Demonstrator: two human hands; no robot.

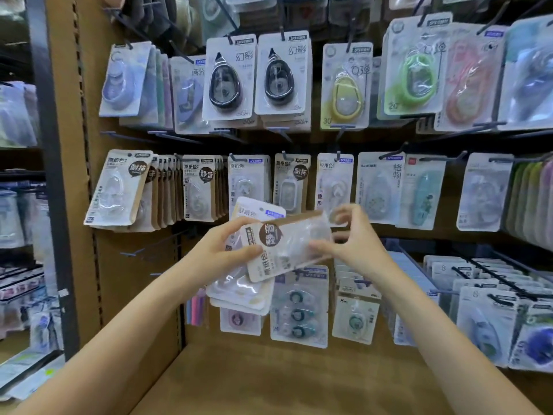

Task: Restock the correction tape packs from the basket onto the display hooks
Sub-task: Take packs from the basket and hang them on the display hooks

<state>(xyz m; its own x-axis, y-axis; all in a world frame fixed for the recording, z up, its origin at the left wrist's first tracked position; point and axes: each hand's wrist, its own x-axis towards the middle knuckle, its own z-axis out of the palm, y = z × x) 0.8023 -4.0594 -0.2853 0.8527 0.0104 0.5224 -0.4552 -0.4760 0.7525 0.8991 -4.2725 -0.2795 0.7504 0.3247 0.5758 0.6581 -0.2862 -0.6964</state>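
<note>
My left hand [223,245] grips a stack of correction tape packs [239,290] in front of the display wall. My right hand [348,236] pinches the right end of the top pack [284,245], a kraft-backed card with a clear blister and a dark round label, turned sideways across the stack. Behind the hands, matching kraft packs [288,182] hang on the middle row of hooks. A bare hook [155,244] sticks out at the left, just below that row. The basket is out of view.
Rows of hooks full of correction tape packs cover the wall: black ones [254,77] above, multi-packs [299,307] below. Long pegs [490,277] jut out at lower right. A wooden shelf [269,381] lies beneath my arms. Another rack [21,205] stands at the left.
</note>
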